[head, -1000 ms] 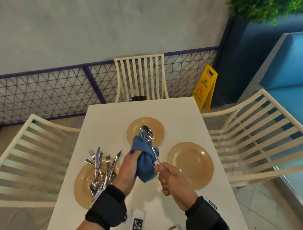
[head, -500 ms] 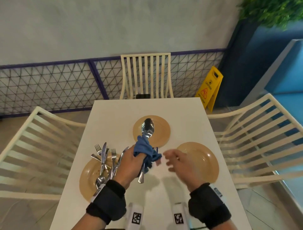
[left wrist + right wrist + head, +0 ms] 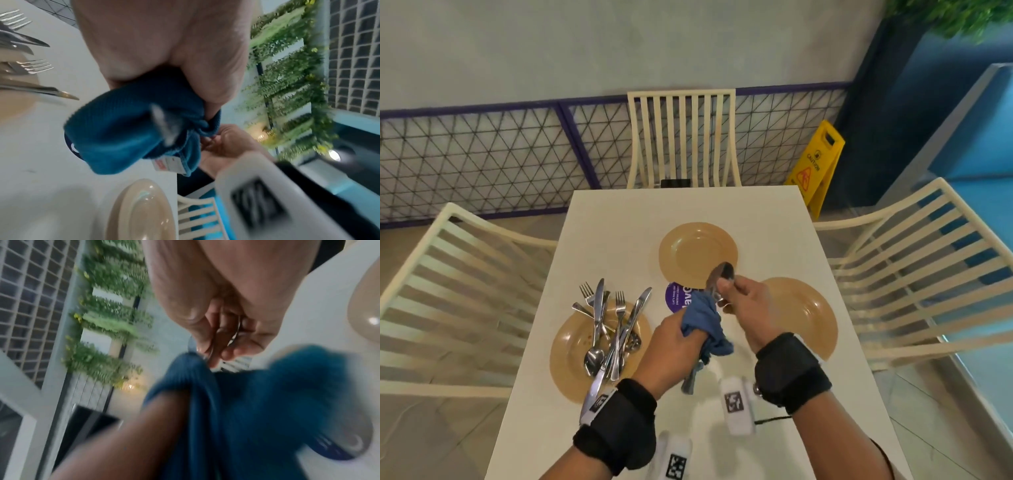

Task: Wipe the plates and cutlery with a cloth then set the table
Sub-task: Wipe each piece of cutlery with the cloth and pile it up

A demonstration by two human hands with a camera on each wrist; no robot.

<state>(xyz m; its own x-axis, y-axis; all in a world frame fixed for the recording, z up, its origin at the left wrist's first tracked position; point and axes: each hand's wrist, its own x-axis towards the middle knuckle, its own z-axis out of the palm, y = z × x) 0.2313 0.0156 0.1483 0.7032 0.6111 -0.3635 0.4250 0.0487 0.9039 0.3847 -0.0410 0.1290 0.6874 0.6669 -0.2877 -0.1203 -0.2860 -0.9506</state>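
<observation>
My left hand (image 3: 685,339) grips a blue cloth (image 3: 703,317) wrapped round the handle of a spoon (image 3: 720,274). The handle's end pokes out below the fist. My right hand (image 3: 726,287) pinches the spoon's bowl end above the cloth. In the left wrist view the cloth (image 3: 127,129) bulges from my left hand (image 3: 164,48). The right wrist view shows my fingers (image 3: 218,340) closed on metal above the blurred cloth (image 3: 257,402). One tan plate (image 3: 698,246) lies at the far centre, and a second plate (image 3: 808,318) at the right. A third plate (image 3: 568,346) at the left holds several pieces of cutlery (image 3: 613,329).
A white table (image 3: 619,222) carries everything, with a purple round sticker (image 3: 675,297) near its middle. Cream slatted chairs stand at the far end (image 3: 683,137), the left (image 3: 448,291) and the right (image 3: 914,267). A yellow caution sign (image 3: 816,164) stands on the floor beyond.
My right hand let go of the spoon's handle and now pinches its bowl end. The left hand with the cloth has shifted down onto the handle.
</observation>
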